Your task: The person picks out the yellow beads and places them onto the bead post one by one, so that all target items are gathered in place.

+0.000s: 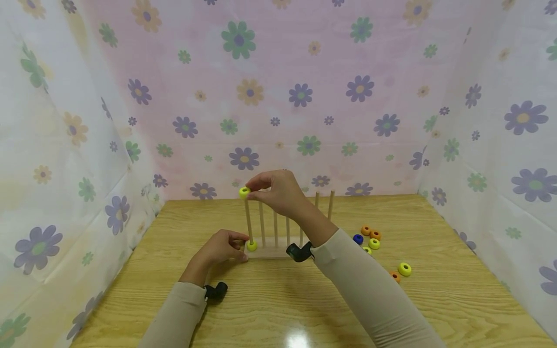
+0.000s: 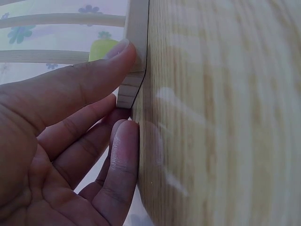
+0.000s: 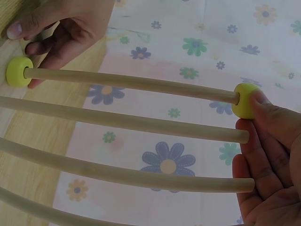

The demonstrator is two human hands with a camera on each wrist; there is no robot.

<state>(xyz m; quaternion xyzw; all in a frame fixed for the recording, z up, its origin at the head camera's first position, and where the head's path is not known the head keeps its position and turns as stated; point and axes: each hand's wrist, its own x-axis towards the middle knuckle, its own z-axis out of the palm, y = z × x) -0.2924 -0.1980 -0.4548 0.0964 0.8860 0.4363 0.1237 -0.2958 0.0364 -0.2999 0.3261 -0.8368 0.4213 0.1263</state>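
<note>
A wooden peg stand (image 1: 271,252) with a row of upright dowels stands on the table. My right hand (image 1: 280,193) pinches a yellow ring bead (image 1: 244,193) between thumb and fingers, at the top of the leftmost dowel. In the right wrist view, the dowel's tip enters that bead's hole (image 3: 243,100). A second yellow bead (image 1: 252,245) sits at the foot of the same dowel, against the base. My left hand (image 1: 221,251) grips the left end of the base; in the left wrist view, the thumb (image 2: 123,54) lies on one side and fingers on the other.
To the right of the stand lie loose beads: a blue one (image 1: 358,239), orange ones (image 1: 366,230) and yellow ones (image 1: 404,269). My right forearm (image 1: 370,290) passes over the table in front of some of them. Flowered cloth (image 1: 278,96) encloses the table's back and sides.
</note>
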